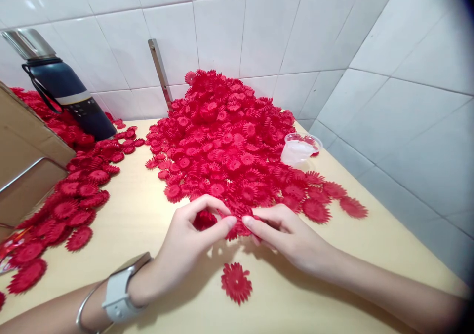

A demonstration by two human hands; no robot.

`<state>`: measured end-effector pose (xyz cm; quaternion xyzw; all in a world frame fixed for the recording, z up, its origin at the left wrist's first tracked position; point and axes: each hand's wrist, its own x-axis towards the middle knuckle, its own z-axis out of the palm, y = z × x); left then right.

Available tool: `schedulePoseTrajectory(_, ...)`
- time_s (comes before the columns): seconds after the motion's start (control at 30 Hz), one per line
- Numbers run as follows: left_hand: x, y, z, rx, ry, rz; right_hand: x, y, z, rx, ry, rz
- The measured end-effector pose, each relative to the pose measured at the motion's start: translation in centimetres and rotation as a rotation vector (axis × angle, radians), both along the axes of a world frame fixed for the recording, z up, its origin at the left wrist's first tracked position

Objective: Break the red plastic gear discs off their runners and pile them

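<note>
My left hand [202,225], with a watch and a bangle on the wrist, pinches the left side of a red artificial flower piece [240,228] just above the table. On its right side my right hand [279,230] pinches too, thumb toward my left thumb. The fingertips partly hide the piece, and it blends with the red pile behind. A single flat red flower piece [237,283] with a toothed edge and a small central hole lies on the table below my hands. Directly behind them rises a large heap of similar red flower pieces [229,136].
A clear plastic cup [299,149] lies at the heap's right edge. At the left stand a dark blue thermos [74,90] and a cardboard box [27,151], with more red pieces [79,188] beside them. A metal strip [160,72] leans on the tiled wall [218,33].
</note>
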<state>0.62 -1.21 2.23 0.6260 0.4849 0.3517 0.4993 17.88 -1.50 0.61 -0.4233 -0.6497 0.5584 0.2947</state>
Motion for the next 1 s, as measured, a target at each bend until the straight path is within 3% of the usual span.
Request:
schedulePoseTrajectory(0.27, 0.1, -0.3, -0.4, -0.058, -0.027, -0.180, -0.4, -0.5, 0.1, -0.204, 0.210, 0.054)
schedulePoseTrajectory(0.57, -0.4, 0.8, -0.1, -0.122, 0.073, -0.127, -0.3, -0.2, 0.1, -0.222, 0.139, 0.072)
schedulePoseTrajectory(0.77, -0.9, 2.2, -0.5, -0.155, 0.094, 0.009, -0.3, 0.4, -0.3, -0.128, 0.019, -0.116)
schedulePoseTrajectory(1.0, -1.4, 3.1, -0.1, -0.132, -0.001, 0.174, 0.2, 1.0, -1.0, -0.169, 0.121, -0.373)
